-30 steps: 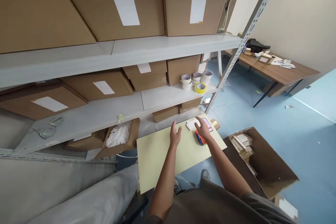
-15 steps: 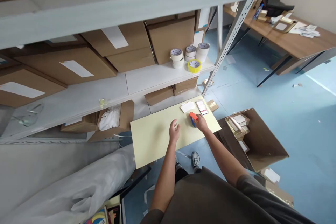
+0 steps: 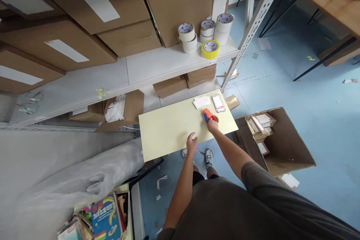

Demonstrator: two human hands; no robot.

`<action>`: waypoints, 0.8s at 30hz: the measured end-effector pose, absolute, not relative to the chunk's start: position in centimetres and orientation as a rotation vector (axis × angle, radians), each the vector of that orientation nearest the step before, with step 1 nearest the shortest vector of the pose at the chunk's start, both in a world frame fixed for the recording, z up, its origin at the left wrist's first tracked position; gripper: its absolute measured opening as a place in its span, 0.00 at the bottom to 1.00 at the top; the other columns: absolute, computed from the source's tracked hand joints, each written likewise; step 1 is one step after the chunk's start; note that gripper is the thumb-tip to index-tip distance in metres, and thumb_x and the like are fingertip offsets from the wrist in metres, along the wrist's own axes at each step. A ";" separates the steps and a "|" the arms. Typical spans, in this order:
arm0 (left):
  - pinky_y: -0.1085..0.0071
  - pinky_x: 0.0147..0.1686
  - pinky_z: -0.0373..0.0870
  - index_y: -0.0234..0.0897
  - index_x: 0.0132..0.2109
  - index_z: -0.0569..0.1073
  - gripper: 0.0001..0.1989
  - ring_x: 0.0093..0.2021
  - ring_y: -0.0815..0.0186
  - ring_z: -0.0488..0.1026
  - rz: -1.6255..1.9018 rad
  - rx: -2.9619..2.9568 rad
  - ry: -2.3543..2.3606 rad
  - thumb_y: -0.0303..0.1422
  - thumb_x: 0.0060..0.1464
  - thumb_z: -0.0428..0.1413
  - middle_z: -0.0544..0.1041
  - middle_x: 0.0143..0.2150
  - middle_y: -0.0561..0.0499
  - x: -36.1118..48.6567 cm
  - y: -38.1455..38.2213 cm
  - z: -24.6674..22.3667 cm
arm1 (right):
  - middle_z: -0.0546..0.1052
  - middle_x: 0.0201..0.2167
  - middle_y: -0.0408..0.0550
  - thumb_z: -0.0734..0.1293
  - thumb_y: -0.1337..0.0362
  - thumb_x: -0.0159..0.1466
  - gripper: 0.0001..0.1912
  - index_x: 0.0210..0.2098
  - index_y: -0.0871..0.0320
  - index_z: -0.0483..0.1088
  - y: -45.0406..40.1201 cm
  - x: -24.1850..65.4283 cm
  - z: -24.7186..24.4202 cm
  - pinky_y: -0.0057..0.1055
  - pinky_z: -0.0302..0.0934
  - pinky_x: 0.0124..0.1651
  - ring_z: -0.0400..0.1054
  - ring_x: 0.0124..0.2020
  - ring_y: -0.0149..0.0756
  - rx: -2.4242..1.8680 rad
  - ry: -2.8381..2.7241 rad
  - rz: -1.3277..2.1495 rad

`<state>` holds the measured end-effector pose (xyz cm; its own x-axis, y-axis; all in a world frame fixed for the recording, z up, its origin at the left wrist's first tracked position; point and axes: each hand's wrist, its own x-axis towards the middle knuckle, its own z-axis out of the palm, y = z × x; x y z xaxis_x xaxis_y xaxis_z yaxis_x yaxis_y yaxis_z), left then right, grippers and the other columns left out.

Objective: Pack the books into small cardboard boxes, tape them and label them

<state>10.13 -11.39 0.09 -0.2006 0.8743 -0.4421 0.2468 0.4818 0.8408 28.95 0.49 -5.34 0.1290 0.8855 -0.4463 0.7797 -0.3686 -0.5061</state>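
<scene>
My right hand (image 3: 212, 125) is closed around an orange and blue tape dispenser (image 3: 208, 114), held over the right part of a pale yellow board (image 3: 165, 129). Part of a tape roll shows beside the orange body. My left hand (image 3: 192, 144) hovers at the board's near edge, fingers apart and nothing in it. Beyond the dispenser lie some white cards (image 3: 201, 101). To their right is a phone-like item (image 3: 218, 103), its surface blurred.
A metal shelf (image 3: 168, 63) behind the board bears cardboard boxes (image 3: 180, 7), white tape rolls (image 3: 186, 33) and a yellow tape roll (image 3: 210, 49). An open carton (image 3: 292, 142) stands right. At lower left are books (image 3: 105, 215) and a plastic-wrapped roll (image 3: 112, 172).
My view has tilted down. The tape dispenser has turned in my right hand's grip and now points away to the left. My left hand has drawn back to the board's near edge.
</scene>
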 end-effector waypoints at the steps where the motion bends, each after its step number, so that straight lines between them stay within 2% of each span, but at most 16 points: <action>1: 0.60 0.51 0.78 0.41 0.61 0.77 0.26 0.42 0.61 0.81 0.786 0.966 1.709 0.46 0.60 0.62 0.82 0.52 0.42 10.2 -11.2 0.3 | 0.81 0.46 0.70 0.66 0.59 0.69 0.23 0.60 0.67 0.69 0.3 29.2 -5.1 0.43 0.61 0.58 0.76 0.53 0.54 -2.221 -1.657 1.076; 5: 0.62 0.49 0.78 0.41 0.60 0.78 0.24 0.41 0.61 0.82 0.821 0.981 1.694 0.45 0.60 0.62 0.84 0.48 0.43 9.6 -9.4 2.1 | 0.81 0.48 0.70 0.68 0.63 0.63 0.30 0.63 0.65 0.65 -0.3 30.0 -2.5 0.47 0.61 0.58 0.76 0.53 0.58 -2.238 -1.634 1.089; 10: 0.61 0.48 0.78 0.38 0.61 0.77 0.24 0.41 0.59 0.82 0.862 1.020 1.653 0.43 0.61 0.60 0.84 0.40 0.45 7.9 -5.5 6.5 | 0.81 0.45 0.63 0.66 0.67 0.60 0.26 0.58 0.60 0.65 1.0 29.7 3.8 0.51 0.62 0.57 0.74 0.53 0.60 -1.935 -1.813 0.811; 14: 0.62 0.50 0.78 0.38 0.61 0.77 0.23 0.45 0.58 0.82 1.042 1.115 1.556 0.42 0.63 0.59 0.84 0.44 0.43 5.7 -1.9 12.7 | 0.79 0.48 0.62 0.66 0.65 0.61 0.22 0.55 0.57 0.64 2.4 28.4 10.7 0.52 0.65 0.55 0.71 0.55 0.59 -1.644 -1.866 0.540; 17: 0.63 0.50 0.78 0.41 0.60 0.79 0.21 0.49 0.59 0.80 1.231 1.261 1.447 0.45 0.65 0.58 0.82 0.55 0.42 3.2 0.4 19.0 | 0.79 0.47 0.60 0.67 0.62 0.64 0.14 0.49 0.53 0.67 2.7 27.0 16.1 0.48 0.67 0.51 0.72 0.50 0.56 -1.508 -1.897 0.498; 20: 0.63 0.52 0.78 0.44 0.62 0.79 0.22 0.56 0.57 0.78 1.343 1.497 1.266 0.46 0.67 0.57 0.79 0.61 0.43 0.2 2.1 25.2 | 0.79 0.45 0.57 0.68 0.59 0.67 0.06 0.42 0.52 0.68 2.6 25.1 20.9 0.45 0.68 0.50 0.73 0.46 0.53 -1.328 -1.964 0.496; 22: 0.62 0.55 0.77 0.45 0.62 0.79 0.21 0.60 0.56 0.77 1.330 1.670 1.138 0.44 0.67 0.58 0.79 0.62 0.44 -1.9 2.8 28.6 | 0.79 0.44 0.56 0.68 0.58 0.69 0.06 0.40 0.52 0.69 2.6 23.7 23.5 0.44 0.68 0.51 0.73 0.46 0.51 -1.216 -1.992 0.495; 24: 0.60 0.58 0.75 0.46 0.58 0.82 0.17 0.59 0.56 0.77 1.289 1.820 1.053 0.42 0.66 0.60 0.81 0.58 0.46 -3.7 3.4 31.0 | 0.79 0.43 0.55 0.68 0.56 0.69 0.07 0.41 0.53 0.70 2.6 22.3 25.5 0.43 0.68 0.50 0.73 0.45 0.50 -1.158 -2.005 0.490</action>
